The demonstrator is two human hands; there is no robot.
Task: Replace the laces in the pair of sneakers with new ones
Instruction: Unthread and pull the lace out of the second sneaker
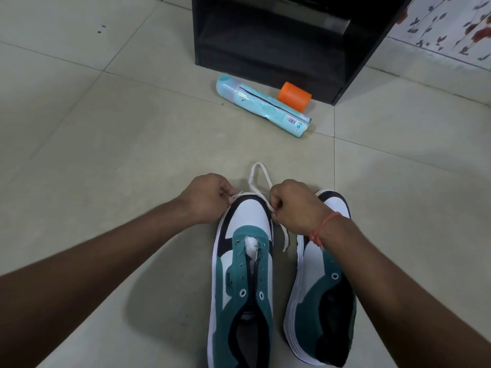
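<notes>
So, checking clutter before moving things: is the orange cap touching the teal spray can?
Cannot tell. In the head view the orange cap sits right behind the teal spray can, overlapping it, so no gap or contact shows plainly.

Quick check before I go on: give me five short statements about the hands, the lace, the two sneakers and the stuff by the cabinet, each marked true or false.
1. Both hands pinch the white lace. True: the left hand holds one end, the right hand holds it further along.
2. The left sneaker is fully laced. False: its eyelets are empty.
3. The right sneaker leans on its side. True: its white sole faces the left sneaker.
4. The spray can stands upright. False: it lies on the floor.
5. The orange cap sits inside the black cabinet. False: it lies on the floor in front of it, beside the can.
</notes>
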